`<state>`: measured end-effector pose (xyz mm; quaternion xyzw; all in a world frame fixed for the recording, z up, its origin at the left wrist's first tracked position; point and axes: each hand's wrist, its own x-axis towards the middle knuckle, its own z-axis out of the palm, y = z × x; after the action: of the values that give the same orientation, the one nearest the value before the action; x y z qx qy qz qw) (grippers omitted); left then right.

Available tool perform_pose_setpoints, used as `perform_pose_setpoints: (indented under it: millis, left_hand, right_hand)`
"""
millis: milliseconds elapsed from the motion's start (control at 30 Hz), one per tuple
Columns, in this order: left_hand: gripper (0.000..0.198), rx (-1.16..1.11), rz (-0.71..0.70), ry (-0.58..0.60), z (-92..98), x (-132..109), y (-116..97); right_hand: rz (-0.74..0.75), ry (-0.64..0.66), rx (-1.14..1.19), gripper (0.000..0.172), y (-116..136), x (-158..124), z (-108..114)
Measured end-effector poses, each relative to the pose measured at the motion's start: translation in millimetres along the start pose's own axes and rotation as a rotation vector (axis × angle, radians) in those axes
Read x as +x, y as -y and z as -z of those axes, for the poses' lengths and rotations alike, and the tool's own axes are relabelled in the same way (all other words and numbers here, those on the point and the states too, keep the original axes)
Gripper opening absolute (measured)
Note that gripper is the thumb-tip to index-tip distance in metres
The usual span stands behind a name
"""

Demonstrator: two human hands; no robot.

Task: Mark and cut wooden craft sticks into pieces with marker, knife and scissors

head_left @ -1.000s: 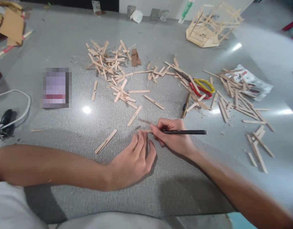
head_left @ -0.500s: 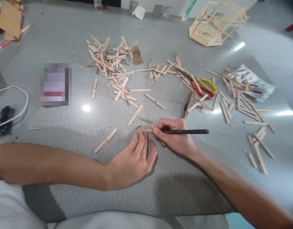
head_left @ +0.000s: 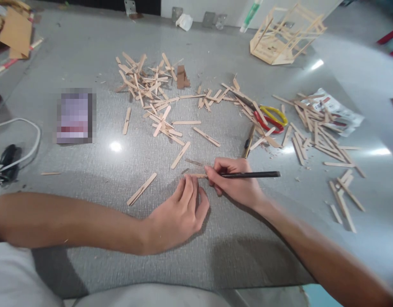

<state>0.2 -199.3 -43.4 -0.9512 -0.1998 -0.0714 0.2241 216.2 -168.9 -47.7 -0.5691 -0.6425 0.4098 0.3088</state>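
Observation:
A slim black pencil (head_left: 254,175) lies across my right hand (head_left: 235,183), gripped between thumb and fingers. Its tip end points left, at a small wooden craft stick (head_left: 199,175) on the table. With bent fingertips, my left hand (head_left: 183,204) presses the left part of that stick down; the fingers hide some of it. Just beyond the hands are a thin grey strip (head_left: 194,162) and another craft stick (head_left: 180,155). A split craft stick (head_left: 142,189) rests left of my left hand.
Craft sticks are heaped at the back (head_left: 145,81) and on the right (head_left: 321,128). Red-and-yellow scissors (head_left: 270,119) and a utility knife (head_left: 248,143) lie beyond my right hand. A wooden stick frame (head_left: 279,42) stands far right. Left are a blurred purple box (head_left: 75,115) and a white cable (head_left: 36,132).
The view has shifted slightly, so the things on the table appear a little lower and those at the right further left. Both hands stay nearly in place, the pencil still held.

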Motion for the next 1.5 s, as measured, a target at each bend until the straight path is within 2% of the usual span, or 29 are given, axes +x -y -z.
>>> perform_pose_setpoints:
  millis: [267,533,1200,1500]
  left_hand:
    - [0.039,-0.005,-0.013,-0.003,-1.4,1.3,0.7]
    - [0.041,0.013,-0.020,0.026,1.8,0.4,2.4]
    - [0.040,0.024,-0.019,0.049,2.2,-1.5,0.5]
    - [0.039,0.010,-0.014,0.046,0.7,-0.7,0.8]
  right_hand:
    - [-0.002,0.008,0.045,0.044,-0.7,0.6,-0.6]
    - [0.045,-0.006,-0.059,0.047,1.0,0.6,0.4]
    - [0.062,-0.018,-0.127,0.044,5.8,-0.1,0.3]
    - [-0.030,-0.043,0.043,0.043,3.0,0.8,-1.7]
